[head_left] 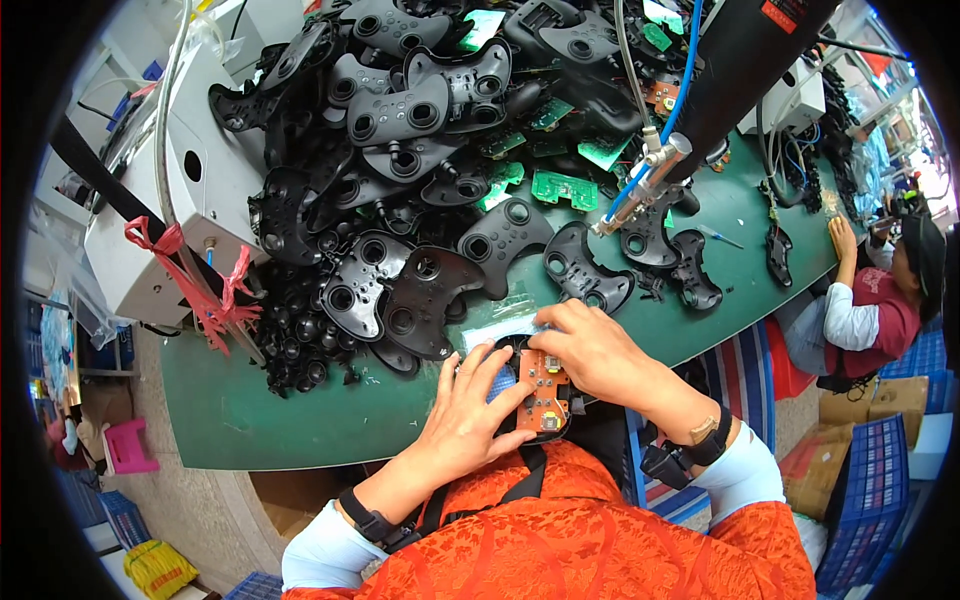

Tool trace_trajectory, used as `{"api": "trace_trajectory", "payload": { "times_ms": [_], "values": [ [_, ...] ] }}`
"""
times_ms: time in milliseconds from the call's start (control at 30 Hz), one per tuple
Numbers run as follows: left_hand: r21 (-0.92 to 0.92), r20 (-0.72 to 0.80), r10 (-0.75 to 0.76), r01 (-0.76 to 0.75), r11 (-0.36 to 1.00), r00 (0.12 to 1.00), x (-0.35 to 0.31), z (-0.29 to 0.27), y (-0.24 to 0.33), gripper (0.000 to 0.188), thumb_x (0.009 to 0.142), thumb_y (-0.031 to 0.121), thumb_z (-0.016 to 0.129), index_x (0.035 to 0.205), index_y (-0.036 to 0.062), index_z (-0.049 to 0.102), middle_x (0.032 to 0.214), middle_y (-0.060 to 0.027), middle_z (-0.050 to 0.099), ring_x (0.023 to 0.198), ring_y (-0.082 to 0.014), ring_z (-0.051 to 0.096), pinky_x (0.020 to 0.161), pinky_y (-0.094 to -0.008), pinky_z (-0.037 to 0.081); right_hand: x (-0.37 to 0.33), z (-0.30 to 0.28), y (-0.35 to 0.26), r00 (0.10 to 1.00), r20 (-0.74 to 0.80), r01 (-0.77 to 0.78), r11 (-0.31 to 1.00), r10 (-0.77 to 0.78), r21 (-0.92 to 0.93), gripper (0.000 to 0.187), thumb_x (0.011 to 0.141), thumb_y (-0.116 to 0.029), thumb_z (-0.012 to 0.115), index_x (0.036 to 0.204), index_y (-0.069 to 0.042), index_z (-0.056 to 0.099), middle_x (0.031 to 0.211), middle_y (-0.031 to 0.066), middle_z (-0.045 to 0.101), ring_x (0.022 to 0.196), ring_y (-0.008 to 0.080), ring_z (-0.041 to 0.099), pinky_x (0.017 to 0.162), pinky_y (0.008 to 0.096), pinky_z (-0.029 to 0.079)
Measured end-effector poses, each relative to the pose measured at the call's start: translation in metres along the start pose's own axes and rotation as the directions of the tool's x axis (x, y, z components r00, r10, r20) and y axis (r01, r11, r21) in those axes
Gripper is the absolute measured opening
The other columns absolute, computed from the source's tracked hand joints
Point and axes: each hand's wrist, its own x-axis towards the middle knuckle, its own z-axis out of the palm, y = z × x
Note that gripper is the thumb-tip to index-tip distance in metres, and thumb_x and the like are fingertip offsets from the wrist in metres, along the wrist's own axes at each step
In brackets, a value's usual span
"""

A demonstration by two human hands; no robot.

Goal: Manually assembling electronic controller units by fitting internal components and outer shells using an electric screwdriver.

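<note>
Crowding the table [320,430] beyond the orange board [545,385] — black shells [405,112], green boards [565,188].

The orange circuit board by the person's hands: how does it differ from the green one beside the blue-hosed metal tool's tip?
The orange circuit board is between the left hand and right hand; the green circuit board lies untouched. The orange one's long side points toward the person; the green one's runs crosswise. Both carry small mounted parts.
</note>
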Motion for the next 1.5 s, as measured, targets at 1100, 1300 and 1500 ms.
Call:
{"api": "trace_trajectory", "payload": {
  "times_ms": [1100,1300,1500],
  "values": [
    [0.014,-0.04,0.03,-0.029,0.999,0.999,0.002,-0.006,-0.002,0.044,0.082,0.008,0.073,0.124,0.0167,0.066,0.144,-0.0202,0.046,0.139,-0.0443,0.037,0.111,-0.0591,0.029,-0.073,0.027,-0.028,0.862,-0.232,-0.281,0.806,0.451,0.521,0.028,0.092,-0.004,0.064,0.119,0.001,0.061,0.094,0.0126,0.063,0.084,0.0227,0.065,0.076,0.0332,0.053],
    [0.03,-0.017,-0.001,0.002,1.0,1.0,0.001,-0.007,0.004,0.045,0.081,0.018,0.078,0.124,0.0177,0.066,0.145,-0.0195,0.046,0.14,-0.043,0.037,0.11,-0.0606,0.028,-0.085,0.022,-0.034,0.919,-0.202,-0.187,0.827,0.338,0.53,0.045,0.085,-0.012,0.075,0.125,-0.001,0.058,0.105,0.0147,0.061,0.091,0.0257,0.065,0.081,0.035,0.054],
    [0.072,-0.048,-0.043,0.046,0.996,0.998,0.004,-0.006,0.007,0.048,0.079,0.022,0.079,0.125,0.0185,0.065,0.146,-0.0193,0.045,0.14,-0.0421,0.037,0.111,-0.0621,0.028,-0.08,0.026,-0.028,0.935,-0.216,-0.15,0.868,0.28,0.473,0.05,0.08,-0.013,0.079,0.124,-0.003,0.057,0.109,0.0137,0.06,0.091,0.0278,0.062,0.079,0.0369,0.053]
  ]
}}
